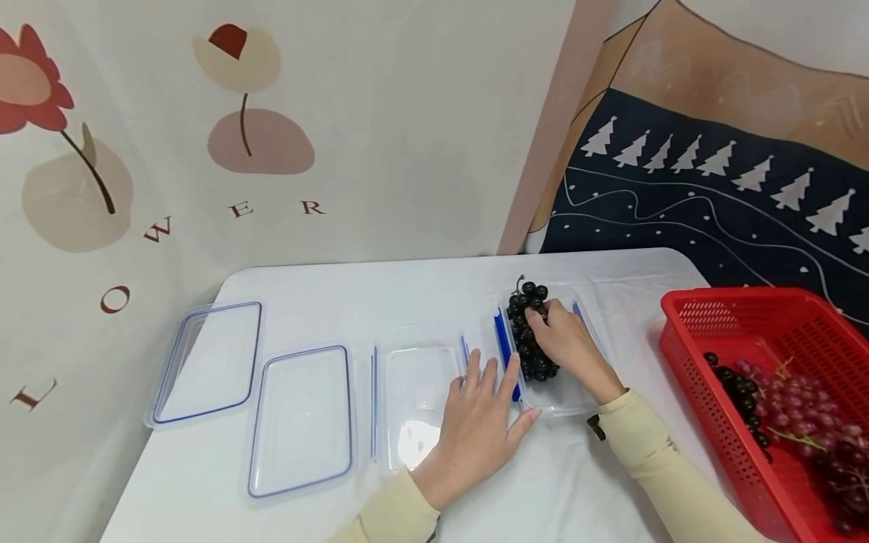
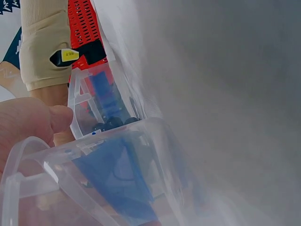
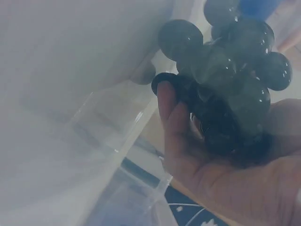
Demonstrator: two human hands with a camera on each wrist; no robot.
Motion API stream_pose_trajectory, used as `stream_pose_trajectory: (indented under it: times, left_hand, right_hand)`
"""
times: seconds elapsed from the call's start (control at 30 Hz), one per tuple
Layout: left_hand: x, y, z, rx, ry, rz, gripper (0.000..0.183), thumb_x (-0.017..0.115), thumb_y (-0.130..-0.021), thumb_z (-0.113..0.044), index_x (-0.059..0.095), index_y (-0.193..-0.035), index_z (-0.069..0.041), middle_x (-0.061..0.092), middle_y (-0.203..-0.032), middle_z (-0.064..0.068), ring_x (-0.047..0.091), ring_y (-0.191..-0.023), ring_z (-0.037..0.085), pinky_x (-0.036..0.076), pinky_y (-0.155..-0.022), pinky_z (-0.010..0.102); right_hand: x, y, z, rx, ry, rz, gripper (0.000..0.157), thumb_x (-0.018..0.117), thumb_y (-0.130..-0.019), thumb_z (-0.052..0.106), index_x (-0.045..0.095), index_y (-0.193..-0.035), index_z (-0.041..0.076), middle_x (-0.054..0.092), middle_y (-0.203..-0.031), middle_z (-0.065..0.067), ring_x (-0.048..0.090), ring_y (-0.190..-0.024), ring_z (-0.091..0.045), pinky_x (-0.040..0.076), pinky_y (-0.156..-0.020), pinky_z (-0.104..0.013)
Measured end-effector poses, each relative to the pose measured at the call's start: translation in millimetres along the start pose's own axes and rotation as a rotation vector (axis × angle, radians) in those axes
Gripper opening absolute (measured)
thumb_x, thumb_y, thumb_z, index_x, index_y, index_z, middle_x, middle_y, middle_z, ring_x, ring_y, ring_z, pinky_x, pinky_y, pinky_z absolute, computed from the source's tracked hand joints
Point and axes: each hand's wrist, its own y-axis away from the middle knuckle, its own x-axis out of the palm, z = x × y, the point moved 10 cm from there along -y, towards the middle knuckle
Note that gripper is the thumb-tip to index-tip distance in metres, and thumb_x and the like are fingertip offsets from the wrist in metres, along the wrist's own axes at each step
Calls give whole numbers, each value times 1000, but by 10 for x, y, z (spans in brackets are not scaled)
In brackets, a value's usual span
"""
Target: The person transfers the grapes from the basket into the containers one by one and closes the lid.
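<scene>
A bunch of black grapes [image 1: 526, 339] lies lengthwise in a clear plastic container [image 1: 573, 396] with blue side clips. My right hand [image 1: 573, 343] grips the bunch from its right side, thumb and fingers around the grapes. In the right wrist view, the fingers curl against the dark grapes [image 3: 244, 89]. My left hand [image 1: 475, 430] is spread, fingers fairly straight, near the left side of that container. It overlaps the right edge of a second clear container [image 1: 403, 377], which holds nothing. The left wrist view shows the left thumb [image 2: 61, 117] beside the clear container walls.
Two clear lids with blue seals lie on the left, one lid [image 1: 302, 422] nearer and the other lid [image 1: 210, 369] farther left. A red perforated basket [image 1: 706, 392] on the right holds red grapes [image 1: 794, 403] and black grapes [image 1: 743, 392]. A printed wall stands behind the white table [image 1: 305, 302].
</scene>
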Motion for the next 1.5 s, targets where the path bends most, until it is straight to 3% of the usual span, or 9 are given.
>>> stream_pose_trajectory:
  times: [0.3,0.63,0.7,0.83,0.9,1.0,1.13,1.33,1.5]
  left_hand:
    - [-1,1,12,-5,5,12,76,54,-111,-58,45,-167,-8,60,-151,24,40,-153,49,49,-109,60]
    - [15,1,1,-4,22,22,76,53,-112,-58,43,-168,-8,60,-152,25,38,-154,50,48,-109,61]
    - [15,0,-3,-5,25,22,76,53,-112,-58,43,-168,-8,60,-152,25,38,-154,50,48,-109,61]
    - [19,-6,-8,-4,29,26,76,52,-112,-58,41,-169,-8,59,-152,25,38,-154,50,48,-110,61]
    - [24,-10,-6,-5,27,29,76,52,-112,-58,41,-169,-8,59,-152,25,38,-154,50,47,-110,61]
    - [33,-13,3,-8,17,33,77,52,-112,-58,41,-169,-8,59,-153,25,37,-154,50,48,-110,61]
    - [31,-16,7,-8,14,30,76,52,-112,-58,42,-168,-8,59,-152,24,38,-154,49,48,-110,60]
    - [11,-7,-8,1,7,12,74,53,-112,-58,45,-167,-8,61,-149,24,41,-153,49,50,-108,60]
    - [-13,-4,-4,2,-9,-10,74,54,-111,-58,47,-166,-9,63,-148,23,42,-152,48,50,-107,59]
  right_hand:
    - [160,100,-85,129,-122,192,103,51,-110,58,5,-168,-14,21,-168,-43,28,-154,-60,30,-119,-73]
    - [159,120,-385,253,-410,259,73,62,-102,37,45,-151,-13,29,-164,-35,36,-147,-51,35,-120,-64]
    - [157,124,-418,268,-448,264,52,63,-99,33,60,-131,-8,46,-150,-27,50,-131,-40,47,-108,-50]
    - [159,114,-467,297,-434,266,28,66,-91,28,57,-104,6,60,-109,-10,56,-94,-23,50,-75,-32]
    - [178,107,-464,289,-396,287,32,66,-92,29,59,-108,2,62,-110,-13,58,-95,-26,52,-77,-35]
    - [205,94,-426,241,-266,323,65,62,-101,37,53,-140,-14,57,-140,-33,58,-126,-46,52,-104,-55]
    - [180,49,-361,168,-117,268,93,60,-105,42,25,-158,-25,32,-162,-45,40,-147,-58,36,-117,-71]
    - [41,111,-336,158,-97,108,98,61,-108,46,14,-164,-19,24,-166,-45,29,-152,-61,32,-118,-73]
    - [-8,248,-151,33,-20,-31,95,66,-107,36,14,-163,-21,25,-165,-46,28,-153,-59,27,-120,-73]
